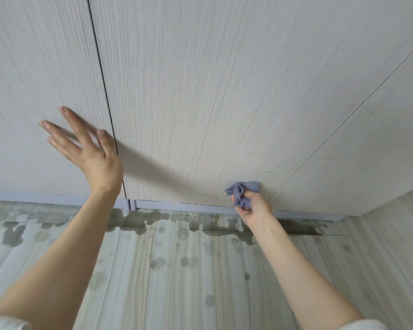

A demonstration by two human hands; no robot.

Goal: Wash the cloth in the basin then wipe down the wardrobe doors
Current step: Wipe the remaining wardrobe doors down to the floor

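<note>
Pale wood-grain wardrobe doors fill the upper view. My right hand [253, 208] grips a crumpled blue-grey cloth [242, 190] and holds it against the bottom of the middle door [200, 103], near its lower right corner. Small dark specks dot that door's lower edge around the cloth. My left hand [86, 148] has straight, spread fingers and lies flat against the left door [34, 79], just left of the dark gap between the two doors. The basin is out of view.
A third door [367, 151] stands to the right. Below the doors runs a grey plinth [200, 208]. The light wood-look floor [177, 282] carries wet patches and drips along the wardrobe base.
</note>
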